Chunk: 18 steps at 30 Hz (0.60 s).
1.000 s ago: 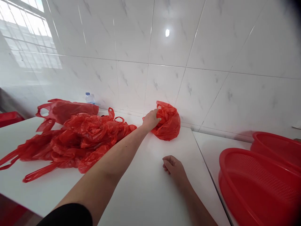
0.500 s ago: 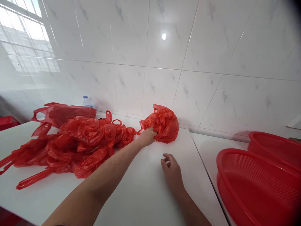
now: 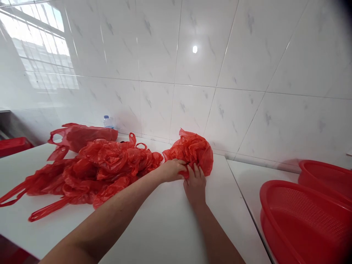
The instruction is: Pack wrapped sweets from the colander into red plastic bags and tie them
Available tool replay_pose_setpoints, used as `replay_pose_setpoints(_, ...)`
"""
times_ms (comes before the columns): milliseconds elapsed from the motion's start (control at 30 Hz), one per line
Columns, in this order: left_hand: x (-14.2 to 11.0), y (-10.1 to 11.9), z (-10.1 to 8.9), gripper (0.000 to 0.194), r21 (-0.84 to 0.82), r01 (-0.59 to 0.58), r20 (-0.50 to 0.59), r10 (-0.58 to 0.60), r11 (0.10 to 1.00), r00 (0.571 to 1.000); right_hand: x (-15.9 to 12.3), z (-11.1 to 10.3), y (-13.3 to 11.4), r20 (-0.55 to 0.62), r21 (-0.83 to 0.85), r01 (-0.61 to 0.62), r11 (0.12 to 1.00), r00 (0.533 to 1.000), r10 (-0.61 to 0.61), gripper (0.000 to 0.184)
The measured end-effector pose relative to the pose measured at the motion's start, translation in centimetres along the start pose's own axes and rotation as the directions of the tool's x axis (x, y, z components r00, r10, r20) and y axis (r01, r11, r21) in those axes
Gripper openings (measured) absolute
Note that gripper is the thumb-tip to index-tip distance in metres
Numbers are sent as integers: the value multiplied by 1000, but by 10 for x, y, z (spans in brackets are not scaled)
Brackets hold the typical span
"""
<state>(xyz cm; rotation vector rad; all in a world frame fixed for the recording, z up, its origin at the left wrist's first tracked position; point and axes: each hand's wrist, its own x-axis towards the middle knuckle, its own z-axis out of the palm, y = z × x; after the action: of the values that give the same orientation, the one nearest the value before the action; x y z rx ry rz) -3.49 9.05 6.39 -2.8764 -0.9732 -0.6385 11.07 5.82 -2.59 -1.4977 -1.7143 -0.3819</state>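
A crumpled bunch of red plastic bags point(image 3: 199, 148) lies against the tiled wall, in front of both hands. My left hand point(image 3: 173, 171) grips the near edge of this bunch, with red film between thumb and fingers. Right beside it, my right hand point(image 3: 195, 185) presses bent fingers onto the same film; its fingertips are partly sunk in the folds. To the left, almost touching the bunch, spreads a larger heap of red plastic bags point(image 3: 110, 157) with several loop handles sticking out.
A clear bottle with a blue cap point(image 3: 106, 121) stands by the wall behind the heap. Two red plastic baskets point(image 3: 275, 196) sit on the adjoining white surface at right, beyond a seam in the white table point(image 3: 162, 227). Something red point(image 3: 15, 145) shows at far left.
My right hand has moved up and forward from the bare table to the bunch of bags, next to my left hand, which stays on the film. The view has tilted slightly.
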Motion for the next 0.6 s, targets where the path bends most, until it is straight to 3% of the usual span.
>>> replay_pose_setpoints(100,8,1,-15,36,-46,85,-123,-90,995,988,-4,5,3,59,-45,-19,999,998,21,44)
replay_pose_setpoints(267,45,8,-22,47,-127,208,-303,-238,970,923,-7,6,-3,111,-55,13,998,994,-7,49)
replay_pose_setpoints(333,59,7,-15,55,-143,240,-295,-272,960,916,-7,5,-4,114,-56,13,998,993,-7,50)
replay_pose_setpoints(400,69,4,-4,49,-167,271,-257,-307,948,916,-7,3,-3,118,-55,7,998,993,0,50)
replay_pose_setpoints(533,68,-4,22,6,-253,309,-141,-351,917,926,-8,2,-1,127,-29,-17,999,992,20,51)
replay_pose_setpoints(600,61,-5,30,17,-325,311,-117,-364,893,924,-8,4,1,127,-6,-28,1000,992,28,51)
